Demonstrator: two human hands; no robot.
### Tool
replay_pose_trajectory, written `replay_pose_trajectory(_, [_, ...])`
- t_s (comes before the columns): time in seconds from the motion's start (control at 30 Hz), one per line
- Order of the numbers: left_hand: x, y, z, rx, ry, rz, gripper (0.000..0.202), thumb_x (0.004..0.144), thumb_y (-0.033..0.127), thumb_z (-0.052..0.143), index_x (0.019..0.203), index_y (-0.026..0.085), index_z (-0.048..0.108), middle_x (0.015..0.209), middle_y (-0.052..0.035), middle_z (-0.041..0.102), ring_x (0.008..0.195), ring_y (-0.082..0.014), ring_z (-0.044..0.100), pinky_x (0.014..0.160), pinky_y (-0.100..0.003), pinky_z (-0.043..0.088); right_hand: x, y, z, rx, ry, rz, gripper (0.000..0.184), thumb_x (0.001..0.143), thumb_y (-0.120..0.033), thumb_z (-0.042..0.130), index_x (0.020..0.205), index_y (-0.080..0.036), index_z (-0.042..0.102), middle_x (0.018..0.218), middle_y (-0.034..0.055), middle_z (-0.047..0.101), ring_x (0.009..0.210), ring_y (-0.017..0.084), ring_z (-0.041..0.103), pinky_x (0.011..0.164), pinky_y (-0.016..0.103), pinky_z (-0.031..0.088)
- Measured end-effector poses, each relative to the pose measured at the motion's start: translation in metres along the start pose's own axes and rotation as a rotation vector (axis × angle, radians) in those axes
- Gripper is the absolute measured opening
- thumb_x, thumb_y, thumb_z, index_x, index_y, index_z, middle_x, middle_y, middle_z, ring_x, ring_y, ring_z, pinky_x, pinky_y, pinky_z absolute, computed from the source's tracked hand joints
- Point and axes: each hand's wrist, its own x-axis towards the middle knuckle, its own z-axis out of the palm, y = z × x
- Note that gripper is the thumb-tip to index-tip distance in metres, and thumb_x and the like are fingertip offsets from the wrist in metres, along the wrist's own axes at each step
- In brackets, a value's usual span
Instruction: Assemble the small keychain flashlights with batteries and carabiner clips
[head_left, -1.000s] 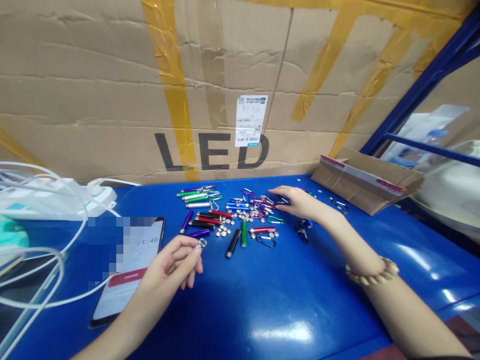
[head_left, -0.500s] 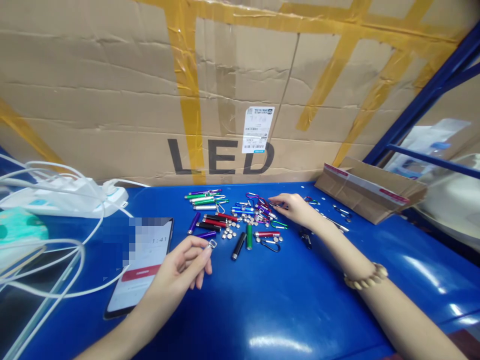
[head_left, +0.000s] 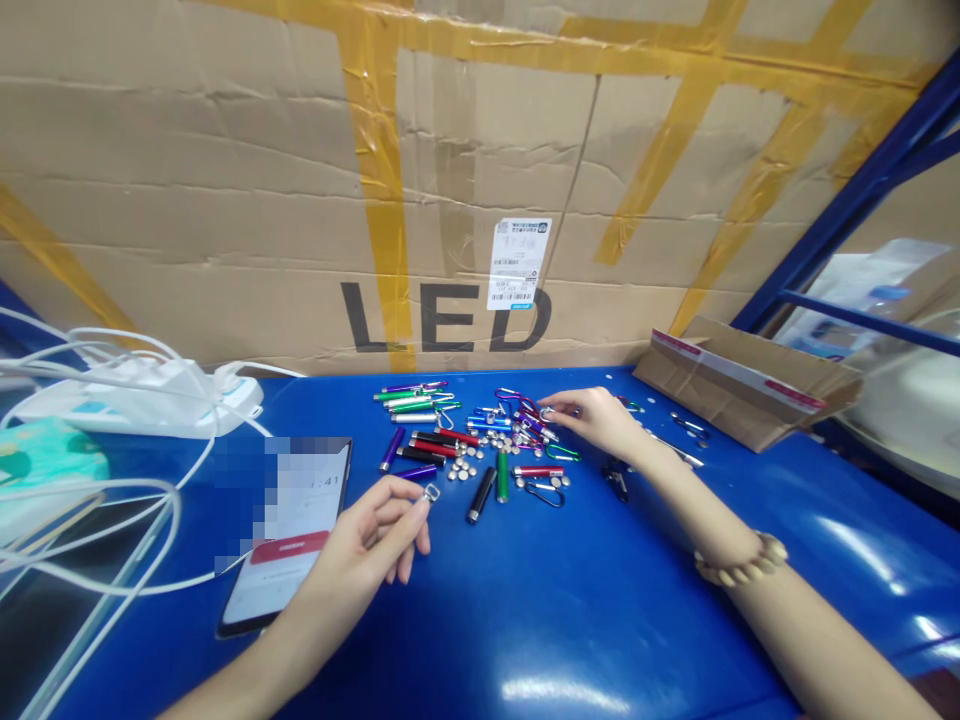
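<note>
My left hand hovers just above the blue table and pinches a small silver cap between thumb and fingertips. Beyond it lies a scatter of small coloured flashlight tubes, button batteries and carabiner clips. My right hand, with a bead bracelet on its wrist, reaches into the right side of that scatter. Its fingertips are pinched on a small metal ring.
A phone lies face up left of my left hand. White cables and a power strip fill the left side. A large cardboard box marked LED stands behind. A flattened carton lies at the right, by a blue shelf frame.
My right hand has drawn in from a flat reach to a pinch on a small ring among the clips. My left hand has kept hold of the silver cap.
</note>
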Motion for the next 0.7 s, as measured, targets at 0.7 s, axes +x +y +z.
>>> replay_pose_trajectory(0.7, [-0.008, 0.009, 0.005, 0.033, 0.023, -0.033, 0.022, 0.075, 0.035, 0.066, 0.086, 0.021, 0.053, 0.061, 0.0083, 0.035, 0.054, -0.0090, 0.034, 0.053, -0.020, 0.030, -0.041, -0.119, 0.012, 0.743, -0.225, -0.023, 0.023, 0.076, -0.035, 0.066, 0.086, -0.015, 0.071, 0.062, 0.0017, 0.068, 0.041, 0.007, 0.056, 0.040, 0.018, 0.046])
